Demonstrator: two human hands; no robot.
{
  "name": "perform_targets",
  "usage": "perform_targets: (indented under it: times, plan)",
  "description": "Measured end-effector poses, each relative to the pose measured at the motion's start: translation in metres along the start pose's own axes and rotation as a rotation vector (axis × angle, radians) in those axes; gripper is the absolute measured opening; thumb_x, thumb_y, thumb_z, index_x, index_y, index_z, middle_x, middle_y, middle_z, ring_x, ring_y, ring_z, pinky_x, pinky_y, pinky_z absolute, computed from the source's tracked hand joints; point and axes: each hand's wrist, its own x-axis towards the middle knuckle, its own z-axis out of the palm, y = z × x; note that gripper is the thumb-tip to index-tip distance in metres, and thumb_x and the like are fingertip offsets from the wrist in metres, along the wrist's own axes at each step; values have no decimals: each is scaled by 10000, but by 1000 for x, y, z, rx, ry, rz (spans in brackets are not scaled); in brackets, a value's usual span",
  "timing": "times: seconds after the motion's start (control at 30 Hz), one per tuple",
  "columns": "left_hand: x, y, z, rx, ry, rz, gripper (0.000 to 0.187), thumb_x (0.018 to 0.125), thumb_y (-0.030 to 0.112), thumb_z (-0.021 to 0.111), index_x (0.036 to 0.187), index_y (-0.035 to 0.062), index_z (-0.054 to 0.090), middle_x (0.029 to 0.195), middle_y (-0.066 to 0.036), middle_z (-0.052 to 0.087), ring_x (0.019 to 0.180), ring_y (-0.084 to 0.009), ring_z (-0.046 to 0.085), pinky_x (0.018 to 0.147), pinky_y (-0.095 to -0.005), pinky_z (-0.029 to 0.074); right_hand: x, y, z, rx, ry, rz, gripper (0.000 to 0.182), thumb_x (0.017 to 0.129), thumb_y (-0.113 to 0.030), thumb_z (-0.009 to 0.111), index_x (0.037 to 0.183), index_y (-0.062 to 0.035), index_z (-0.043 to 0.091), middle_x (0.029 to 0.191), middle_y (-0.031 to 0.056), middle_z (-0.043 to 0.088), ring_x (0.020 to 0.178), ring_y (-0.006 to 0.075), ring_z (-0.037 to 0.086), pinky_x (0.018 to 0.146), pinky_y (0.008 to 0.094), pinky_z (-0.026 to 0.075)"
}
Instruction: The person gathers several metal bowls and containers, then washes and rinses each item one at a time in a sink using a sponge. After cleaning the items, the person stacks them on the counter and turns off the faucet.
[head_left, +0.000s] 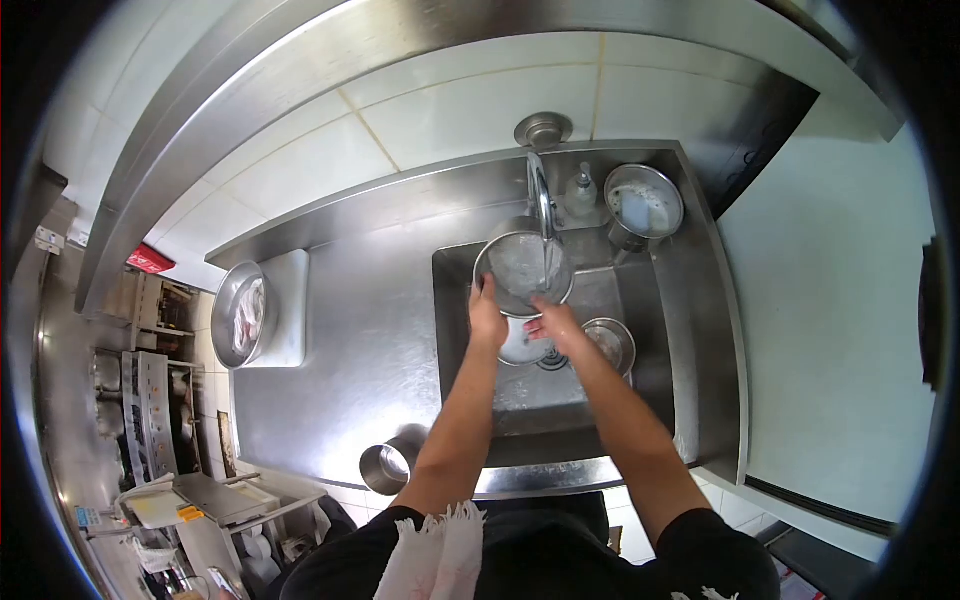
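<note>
Under the running faucet (541,195), a round metal bowl or pan (522,265) is held tilted over the sink (650,400). My left hand (487,318) grips its left rim. My right hand (553,325) is at its lower right edge, fingers partly spread, palm side partly showing; whether it grips anything is unclear. Below the hands, a pale round dish (525,345) lies in the sink near the drain. To the right of my right hand sits another round metal container (612,345) in the basin.
A soap bottle (581,190) and a pot with a sponge in soapy water (644,205) stand behind the sink. On the left, an oval metal bowl (240,315) holding pale pieces rests by a white board (290,310). A metal pot (387,467) is at the counter's front edge.
</note>
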Motion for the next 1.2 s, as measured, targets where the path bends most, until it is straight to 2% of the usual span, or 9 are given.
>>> perform_targets:
  times: [0.1,0.23,0.43,0.67,0.87,0.93,1.03,1.1,1.2]
  plan:
    - [-14,-26,-11,-349,36,-196,477,1039,241,545,1468,87,404,1407,-80,535,1272,-280,530,1046,-418,445,-6,13,7,-46,31,-215,430,1016,-199,574,1348,56,478,1101,189,677,806,239,713,607,331,578]
    - [-27,-42,-13,22,59,-399,434,1016,350,566,1389,132,518,1351,-79,591,1183,-247,596,976,-461,491,-17,31,-23,-541,302,-619,509,960,-86,574,1440,-16,421,1124,235,671,867,352,713,712,413,572]
    - [-30,-65,-35,-114,-38,-606,485,1025,402,527,1417,117,499,1367,-62,585,1217,-229,574,1012,-413,465,-95,9,-42,-802,413,-983,638,892,-27,567,1503,-69,386,1213,280,636,1090,459,635,921,473,505]
    - [-77,-62,-62,10,75,-655,568,1045,448,468,1500,112,422,1423,-52,543,1278,-227,536,1068,-386,433,-112,43,-63,-717,329,-881,587,890,-51,586,1448,27,423,1272,275,617,1170,432,605,979,461,480]
    - [-134,-7,-55,474,-446,109,420,1037,167,513,1430,21,511,1408,-77,558,1272,-184,524,1098,-333,389,-114,54,-94,-1146,142,-688,614,894,-75,617,1477,-46,426,1450,198,512,1282,395,543,1041,452,478]
    - [-144,-1,-62,418,-399,88,423,964,-13,560,1387,-3,550,1322,-72,611,1205,-160,562,1059,-309,413,-138,-9,-92,-1241,-8,-553,595,896,-94,627,1464,-73,449,1480,161,489,1288,386,537,1035,450,485]
    - [-155,2,-87,293,-332,-144,406,968,16,592,1372,-5,560,1211,-56,659,1108,-128,602,964,-278,469,-117,-70,-109,-1349,351,-820,444,939,-195,613,1372,-119,548,1383,150,552,1185,381,595,954,459,521]
    - [-172,16,-73,513,-239,-29,307,982,70,596,1282,3,603,1096,-37,671,1013,-104,610,878,-272,484,-88,-133,-116,-1277,521,-885,367,962,-236,582,1308,-113,589,1232,161,621,1063,389,632,881,479,532]
    - [-184,28,-87,738,-80,-121,158,1002,171,585,1036,22,625,792,8,619,700,-80,575,626,-281,456,-13,-192,-132,-1359,729,-662,381,968,-294,582,1288,-87,596,1177,202,640,1082,384,632,905,499,521]
